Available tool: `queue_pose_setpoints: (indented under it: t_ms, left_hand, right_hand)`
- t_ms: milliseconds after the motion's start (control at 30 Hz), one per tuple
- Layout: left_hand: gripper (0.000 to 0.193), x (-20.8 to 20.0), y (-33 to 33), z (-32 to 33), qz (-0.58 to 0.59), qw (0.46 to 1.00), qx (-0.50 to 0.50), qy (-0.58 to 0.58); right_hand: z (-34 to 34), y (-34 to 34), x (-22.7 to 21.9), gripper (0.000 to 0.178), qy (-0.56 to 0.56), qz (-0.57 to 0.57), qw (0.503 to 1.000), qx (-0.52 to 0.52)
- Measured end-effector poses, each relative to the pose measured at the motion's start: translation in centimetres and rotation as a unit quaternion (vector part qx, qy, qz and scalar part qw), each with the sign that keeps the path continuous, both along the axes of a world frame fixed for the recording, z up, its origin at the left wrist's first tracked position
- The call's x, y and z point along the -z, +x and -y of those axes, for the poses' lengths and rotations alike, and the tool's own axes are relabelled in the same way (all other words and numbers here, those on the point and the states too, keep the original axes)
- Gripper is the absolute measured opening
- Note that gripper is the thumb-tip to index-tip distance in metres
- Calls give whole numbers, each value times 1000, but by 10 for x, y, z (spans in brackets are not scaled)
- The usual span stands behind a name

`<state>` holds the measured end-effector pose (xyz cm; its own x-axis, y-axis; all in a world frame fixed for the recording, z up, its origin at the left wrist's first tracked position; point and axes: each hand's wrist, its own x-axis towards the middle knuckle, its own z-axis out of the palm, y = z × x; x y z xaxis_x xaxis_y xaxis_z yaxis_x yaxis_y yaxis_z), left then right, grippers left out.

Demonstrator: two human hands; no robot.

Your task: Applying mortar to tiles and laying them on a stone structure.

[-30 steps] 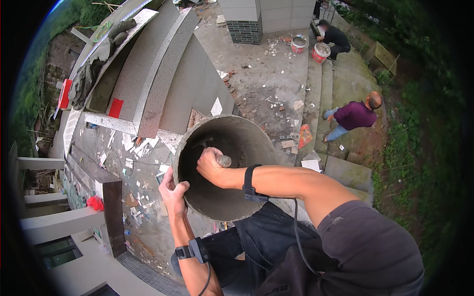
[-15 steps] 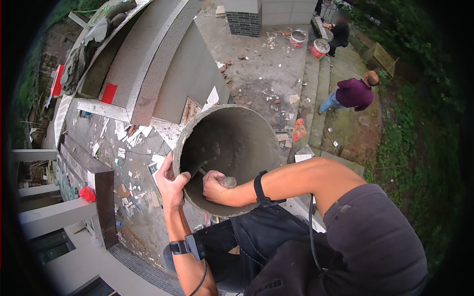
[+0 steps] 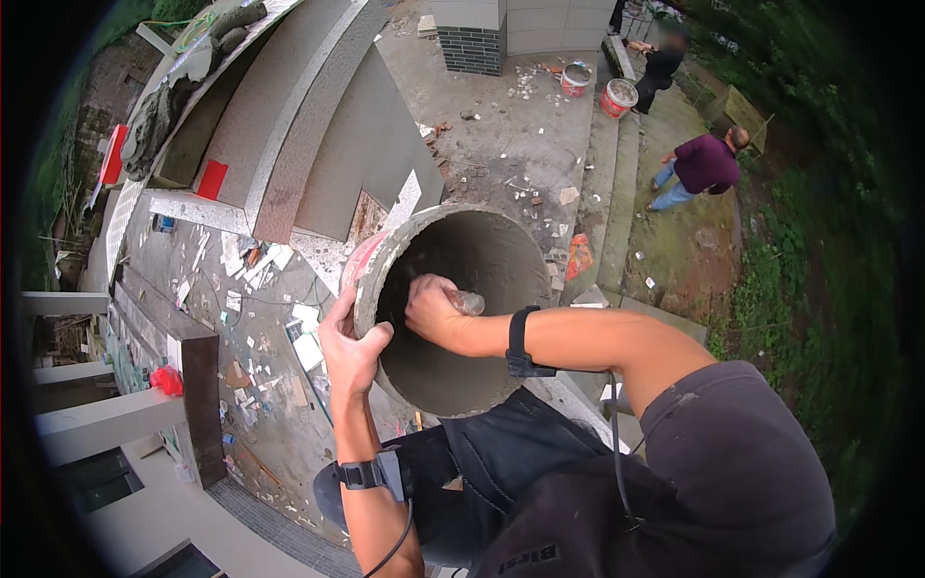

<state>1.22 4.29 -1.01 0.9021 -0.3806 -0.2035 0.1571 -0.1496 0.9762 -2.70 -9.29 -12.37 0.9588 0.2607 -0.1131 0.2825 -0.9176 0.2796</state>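
A bucket [image 3: 506, 255] is tipped so that its mouth faces me, with grey mortar coating its inner wall and rim. A bit of red and white outer wall shows at its left. My left hand [image 3: 351, 353] grips the rim on the left, thumb over the edge. Inside the mouth, my right hand [image 3: 434, 310] is closed round the mortar-smeared handle of a trowel [image 3: 469, 303]. Only the handle's end shows; the blade is hidden by my hand and the shadow in the bucket.
Broken tile and rubble [image 3: 255, 260] litter the ground far below on the left. A grey tiled slope [image 3: 361, 144] rises beyond the bucket. Two mortar buckets [image 3: 619, 97] and two people, one in a purple top [image 3: 706, 162], are at the far right. A beam [image 3: 116, 424] lies left.
My right hand with the trowel has moved up and slightly right inside the bucket. The bucket has turned a little, showing its red outer wall. The person in purple has shifted right.
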Motion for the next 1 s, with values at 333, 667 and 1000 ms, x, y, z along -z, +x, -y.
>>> queue_pose_setpoints:
  t_ms: [333, 667, 1000]
  left_hand:
    - [63, 0, -6, 5, 59, 998, -21, 27]
    - [65, 2, -14, 11, 26, 999, -32, 20]
    - [66, -8, -19, 37, 56, 997, -11, 43]
  right_hand:
    - [57, -23, -17, 17, 97, -48, 994, -11]
    - [26, -56, 32, 24, 60, -165, 982, -68]
    - [57, -30, 31, 26, 7, -20, 1000, 24]
